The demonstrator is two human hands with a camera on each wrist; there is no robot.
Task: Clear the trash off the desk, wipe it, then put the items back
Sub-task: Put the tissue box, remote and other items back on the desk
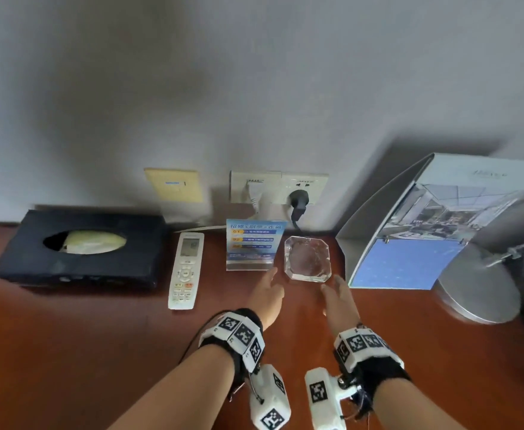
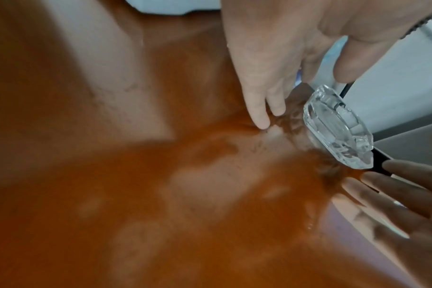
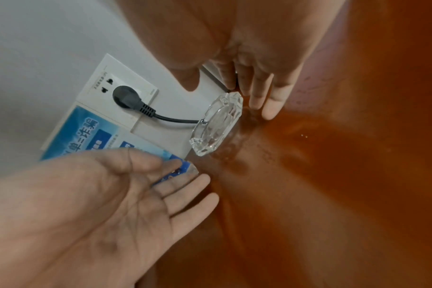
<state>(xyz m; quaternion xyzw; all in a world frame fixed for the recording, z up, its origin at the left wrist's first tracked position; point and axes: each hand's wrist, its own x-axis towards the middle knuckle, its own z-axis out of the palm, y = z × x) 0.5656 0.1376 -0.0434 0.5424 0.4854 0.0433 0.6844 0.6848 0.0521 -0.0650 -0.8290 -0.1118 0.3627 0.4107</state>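
A clear square glass ashtray stands on the reddish-brown desk near the wall. My left hand is just in front of its left corner, fingers straight and holding nothing. My right hand is off its front right corner, also with straight fingers and nothing in it. In the head view a small gap shows between each hand and the glass. The left wrist view has the ashtray between my left hand and my right hand. In the right wrist view the ashtray lies beyond my right hand.
A black tissue box sits at the left, with a white remote beside it. A blue card stand is left of the ashtray. A curved brochure holder and a metal lamp base stand at the right. A black plug is in the wall socket.
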